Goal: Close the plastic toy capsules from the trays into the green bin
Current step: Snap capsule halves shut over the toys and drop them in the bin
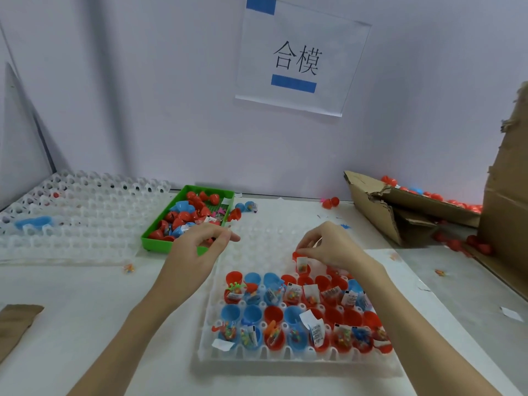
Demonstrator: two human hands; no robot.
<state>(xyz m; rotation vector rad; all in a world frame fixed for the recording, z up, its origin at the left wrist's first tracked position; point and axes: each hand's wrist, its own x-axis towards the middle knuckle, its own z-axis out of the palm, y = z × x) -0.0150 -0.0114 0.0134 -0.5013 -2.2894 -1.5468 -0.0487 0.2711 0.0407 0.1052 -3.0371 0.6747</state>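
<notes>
The right hand [328, 247] hovers over the far part of the white tray [257, 355], its fingertips pinching the rim of a red capsule half [297, 256] that sits above a filled capsule with a white paper slip [302, 263] sticking up from it. The left hand [200, 244] hangs above the near corner of the green bin [155, 242], fingers loosely curled with the forefinger stretched toward the right (whether anything is held inside the curl cannot be told).

Nearer the person, the white tray holds rows of open red and blue capsules [300, 318], many with small toys and paper slips inside; its far rows stand bare. The green bin lies just left of this tray and holds a heap of closed red and blue capsules [188, 215]. Further left rests a stack of white trays [74, 212] with a blue piece [33, 222] on it. At the right lies a torn cardboard box [400, 207] with red capsules scattered about it, and a sign [300, 58] hangs on the wall behind
</notes>
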